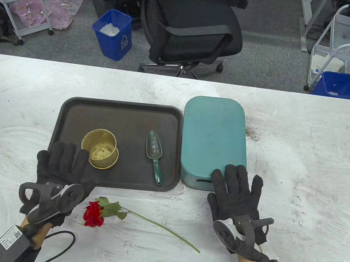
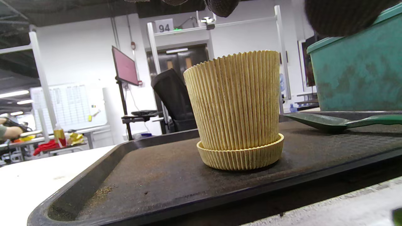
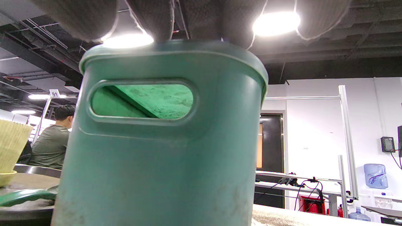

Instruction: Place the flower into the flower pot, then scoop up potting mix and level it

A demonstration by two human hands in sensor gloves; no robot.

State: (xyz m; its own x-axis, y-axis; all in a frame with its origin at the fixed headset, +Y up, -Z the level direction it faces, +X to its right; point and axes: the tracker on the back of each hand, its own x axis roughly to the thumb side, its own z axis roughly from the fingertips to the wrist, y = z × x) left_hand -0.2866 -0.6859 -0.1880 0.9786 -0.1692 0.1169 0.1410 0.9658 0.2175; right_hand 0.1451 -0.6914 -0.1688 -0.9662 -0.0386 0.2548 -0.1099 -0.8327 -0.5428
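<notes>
Your rose [image 1: 94, 214] lies flat on the worktop [image 1: 300, 172] just in front of the tray [image 1: 69, 108], bloom beside your left hand [image 1: 60, 168], thin green stem running off to the right. It looks light, floppy and easily crushed, so I would pinch the stem just below the leaves, not the petals.

The ribbed yellow flower pot [image 2: 235, 106] stands upright in its saucer on the tray; it looks thin-walled and tippy, so steady it low down. The green scoop [image 1: 155, 157] lies on the tray just beside the teal lidded bin [image 1: 214, 139]; take it by the handle.

Both hands are spread flat and hold nothing: left fingers [image 1: 64, 152] over the tray's near edge, your right hand [image 1: 236, 192] resting on the bin's near end.
</notes>
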